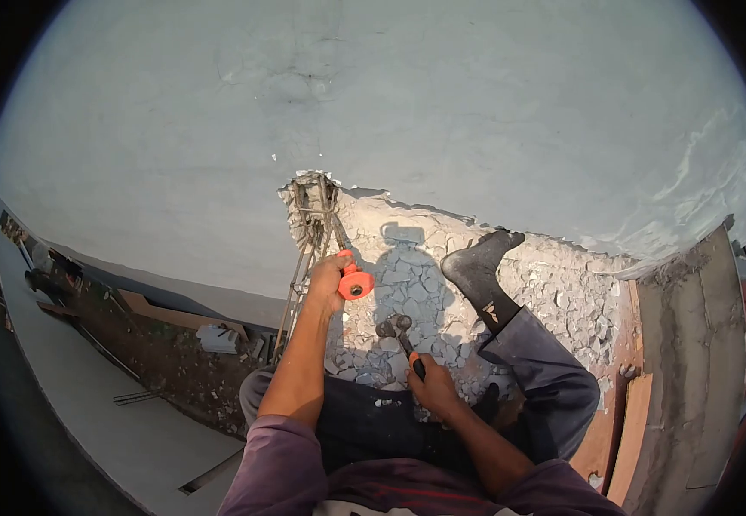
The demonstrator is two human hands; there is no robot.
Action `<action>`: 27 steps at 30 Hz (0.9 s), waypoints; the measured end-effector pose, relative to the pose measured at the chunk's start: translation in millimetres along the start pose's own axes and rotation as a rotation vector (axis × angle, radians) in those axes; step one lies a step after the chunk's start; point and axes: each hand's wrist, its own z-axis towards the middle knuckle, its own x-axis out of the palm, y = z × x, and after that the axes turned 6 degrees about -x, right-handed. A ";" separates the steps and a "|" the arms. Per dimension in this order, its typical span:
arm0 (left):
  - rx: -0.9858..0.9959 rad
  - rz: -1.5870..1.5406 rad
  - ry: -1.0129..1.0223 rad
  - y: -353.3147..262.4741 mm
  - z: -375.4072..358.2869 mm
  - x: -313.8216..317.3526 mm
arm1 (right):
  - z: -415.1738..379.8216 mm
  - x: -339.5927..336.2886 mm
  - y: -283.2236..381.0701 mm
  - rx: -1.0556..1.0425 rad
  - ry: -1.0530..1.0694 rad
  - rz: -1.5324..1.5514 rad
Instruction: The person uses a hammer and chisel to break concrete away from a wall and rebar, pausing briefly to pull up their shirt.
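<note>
Purple shirt [407, 483] is showing nearest; right hand [435, 389] is clasping a hammer [405, 344], which is slanting up-left — toward the orange chisel [356, 281] that left hand [325, 280] is clasping.

To the right is an orange-brown board [631, 439]; leftward, pale scrap [218, 339] on dirt [175, 365].

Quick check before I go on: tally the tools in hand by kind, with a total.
Hammer: 1, in the right hand
Orange-guarded tool, apparently a chisel: 1, in the left hand
Total: 2 tools
</note>
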 end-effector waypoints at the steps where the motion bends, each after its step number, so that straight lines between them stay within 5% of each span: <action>1: -0.003 0.001 0.014 0.9 2.2 -2.6 | -4.8 -7.0 8.1 -0.007 -0.011 0.005; 4: -0.010 -0.036 -0.014 -0.3 4.6 3.7 | -2.9 -23.9 27.0 -0.385 -0.343 0.118; 11: 0.044 -0.201 0.043 -30.3 -4.1 27.7 | 53.5 -65.4 73.9 -0.981 -0.447 0.240; 17: -0.023 -0.173 -0.019 -14.2 7.1 21.9 | 105.2 -22.2 62.9 -0.276 -0.217 0.057; 23: 0.001 -0.245 0.060 -23.1 9.9 2.1 | 89.2 -17.0 48.6 -0.871 -0.486 0.232; 25: -0.055 -0.244 0.128 -26.0 20.5 -5.2 | 120.5 -16.8 58.1 -0.358 -0.145 -0.161; 27: -0.053 -0.264 0.146 -27.6 27.4 -18.9 | 103.1 -20.0 72.2 -0.329 -0.152 -0.085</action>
